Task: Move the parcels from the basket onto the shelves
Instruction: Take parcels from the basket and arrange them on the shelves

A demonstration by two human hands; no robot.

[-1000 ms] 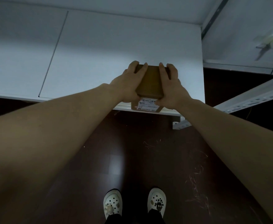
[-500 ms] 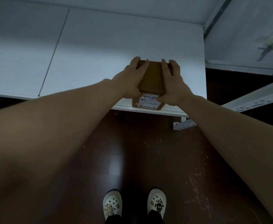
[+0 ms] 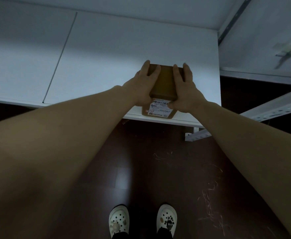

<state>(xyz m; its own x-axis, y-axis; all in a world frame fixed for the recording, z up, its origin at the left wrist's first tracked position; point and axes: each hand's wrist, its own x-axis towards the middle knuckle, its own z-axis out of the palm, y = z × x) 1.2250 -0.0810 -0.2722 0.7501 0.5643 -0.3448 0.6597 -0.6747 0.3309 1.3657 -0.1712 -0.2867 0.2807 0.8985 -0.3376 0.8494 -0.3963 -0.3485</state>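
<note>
Brown cardboard parcel [image 3: 163, 83] is sitting at the front edge of the white shelf board [image 3: 107, 57], centre frame, left hand [image 3: 141, 88] and right hand [image 3: 184, 90] clasping its sides; placing looks nearly done, release likely coming next.

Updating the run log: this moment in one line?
parcel | on white shelf, at front edge | left hand grips it | right hand grips it

Small print on the parcel [image 3: 164, 81] label [image 3: 159, 111] is unreadable.
</note>
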